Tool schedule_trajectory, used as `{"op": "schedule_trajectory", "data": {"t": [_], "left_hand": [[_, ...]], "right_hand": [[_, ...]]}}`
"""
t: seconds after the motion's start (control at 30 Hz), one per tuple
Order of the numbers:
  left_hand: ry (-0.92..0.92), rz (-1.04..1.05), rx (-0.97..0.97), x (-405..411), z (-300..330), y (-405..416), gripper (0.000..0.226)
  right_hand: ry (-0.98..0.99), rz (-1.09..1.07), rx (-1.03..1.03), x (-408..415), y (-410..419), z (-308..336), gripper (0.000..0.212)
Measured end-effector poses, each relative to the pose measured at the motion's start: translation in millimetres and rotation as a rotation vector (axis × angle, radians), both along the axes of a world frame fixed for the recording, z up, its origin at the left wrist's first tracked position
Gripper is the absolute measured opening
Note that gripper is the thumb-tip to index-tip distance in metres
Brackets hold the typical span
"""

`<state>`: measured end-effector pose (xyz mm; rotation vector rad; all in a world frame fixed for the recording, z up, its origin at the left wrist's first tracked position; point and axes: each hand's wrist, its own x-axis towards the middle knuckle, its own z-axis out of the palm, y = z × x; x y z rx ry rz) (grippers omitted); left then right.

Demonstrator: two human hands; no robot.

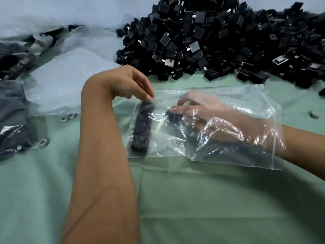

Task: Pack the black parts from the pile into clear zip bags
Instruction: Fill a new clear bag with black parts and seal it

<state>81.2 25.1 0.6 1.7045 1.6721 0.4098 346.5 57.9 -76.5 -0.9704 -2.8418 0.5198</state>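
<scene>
A clear zip bag (219, 155) lies on the green cloth in the middle, its mouth to the right. A row of black parts (142, 127) stands along its left end inside. My right hand (202, 115) is inside the bag up to the wrist, fingers closed on a black part (174, 116). My left hand (126, 81) is outside, its fingertips pressing the bag's top left corner above the row. The big pile of black parts (219, 37) fills the far right of the table.
A stack of empty clear bags (70, 78) lies at the left. Filled bags of black parts (12, 120) sit along the left edge. The green cloth (211, 208) covers the near table. A loose black part (322, 90) lies at the right edge.
</scene>
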Motion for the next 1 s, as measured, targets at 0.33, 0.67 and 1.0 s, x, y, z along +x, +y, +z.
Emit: {"op": "schedule_trajectory", "data": {"t": [0.33,0.67,1.0], "left_hand": [[0.075,0.027,-0.079,1,-4,0,0.018],[0.073,0.037,-0.079,2,-7,2,0.011],[0.121,0.115,-0.140,-2,-8,4,0.003]], "right_hand": [[0.329,-0.117,-0.185,-12,-47,33,0.035],[0.513,-0.252,-0.011,-18,-52,13,0.031],[0.272,-0.139,0.147,-33,-52,4,0.045]]}}
